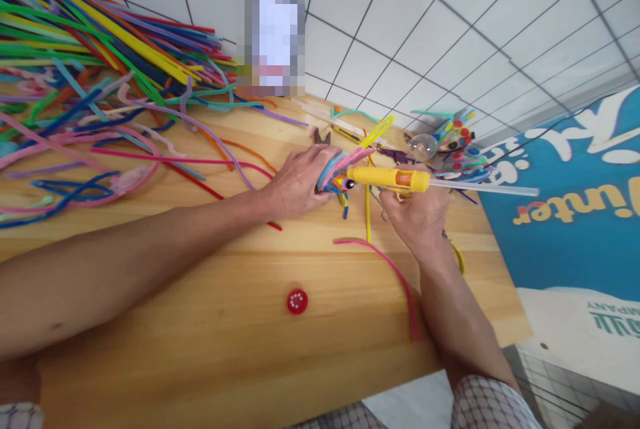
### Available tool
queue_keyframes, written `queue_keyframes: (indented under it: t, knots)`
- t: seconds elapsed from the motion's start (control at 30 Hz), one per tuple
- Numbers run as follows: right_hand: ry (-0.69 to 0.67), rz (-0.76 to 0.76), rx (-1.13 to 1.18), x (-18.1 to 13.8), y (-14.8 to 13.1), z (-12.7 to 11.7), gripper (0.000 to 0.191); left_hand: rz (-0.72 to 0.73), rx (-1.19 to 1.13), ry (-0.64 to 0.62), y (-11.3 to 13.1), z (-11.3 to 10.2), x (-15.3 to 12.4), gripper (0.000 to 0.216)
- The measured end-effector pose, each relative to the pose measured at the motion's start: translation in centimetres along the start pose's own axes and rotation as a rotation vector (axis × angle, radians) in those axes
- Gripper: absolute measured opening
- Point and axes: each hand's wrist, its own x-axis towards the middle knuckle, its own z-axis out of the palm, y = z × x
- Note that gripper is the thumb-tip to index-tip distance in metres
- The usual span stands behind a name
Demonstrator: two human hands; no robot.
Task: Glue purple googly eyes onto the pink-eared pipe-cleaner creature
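My left hand [300, 182] is closed around a small pipe-cleaner figure [337, 174] in blue, pink and orange, with a black googly eye on its side. In my right hand [420, 209] is a yellow hot glue gun [387, 178], with a clear glue stick [490, 187] poking out of its back. The gun's nozzle end points left and comes up to the figure; whether it touches cannot be made out. A yellow pipe-cleaner loop [377, 134] rises just behind the figure. My left palm and fingertips are partly hidden.
Many coloured pipe cleaners [125, 42] are heaped at the left. A red cap [297, 301] with small white bits sits in front, near a curved pink pipe cleaner [395, 269]. Pliers [321, 137], a clear ball [423, 147] and finished-looking colourful figures [460, 142] lie behind my hands.
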Motion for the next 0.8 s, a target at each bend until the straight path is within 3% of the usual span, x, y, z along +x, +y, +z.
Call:
queue_keyframes:
  t: [0.4, 0.8]
  knots:
    - [0.077, -0.032, -0.012, -0.16, 0.37, 0.46, 0.022, -0.011, -0.002, 0.003, 0.00, 0.12, 0.03, 0.077]
    - [0.038, -0.024, -0.076, 0.02, 0.70, 0.05, 0.022, -0.029, 0.038, -0.004, 0.34, -0.01, -0.02, 0.072]
